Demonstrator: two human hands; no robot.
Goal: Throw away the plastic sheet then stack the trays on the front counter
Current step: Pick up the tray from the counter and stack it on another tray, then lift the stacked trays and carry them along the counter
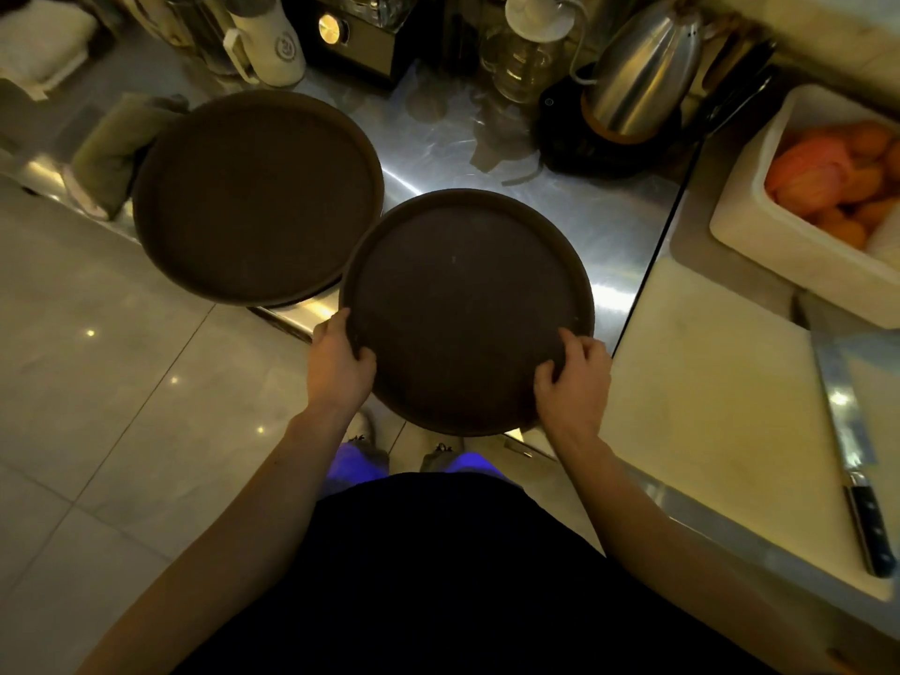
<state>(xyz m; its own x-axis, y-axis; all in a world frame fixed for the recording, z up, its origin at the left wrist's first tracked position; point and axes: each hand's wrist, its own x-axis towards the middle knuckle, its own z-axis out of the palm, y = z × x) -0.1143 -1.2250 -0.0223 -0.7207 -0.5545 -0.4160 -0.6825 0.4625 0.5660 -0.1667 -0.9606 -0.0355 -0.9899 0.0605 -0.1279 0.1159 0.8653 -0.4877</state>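
Two round dark brown trays lie on the steel counter (560, 207). The nearer tray (467, 304) overhangs the counter's front edge, and both my hands grip its near rim: my left hand (341, 362) on the left side, my right hand (572, 377) on the right side. The second tray (258, 197) sits to the left and farther back, also jutting past the counter edge; its right rim touches or slightly overlaps the nearer tray. A clear plastic sheet (438, 109) lies crumpled flat on the counter behind the trays.
Behind stand a steel kettle (638, 70), glass jars (526, 65), a white mug (270, 41) and a black appliance (355, 36). A folded cloth (117, 148) lies left. To the right are a white cutting board (721, 411), a knife (857, 475) and a white box of oranges (842, 187).
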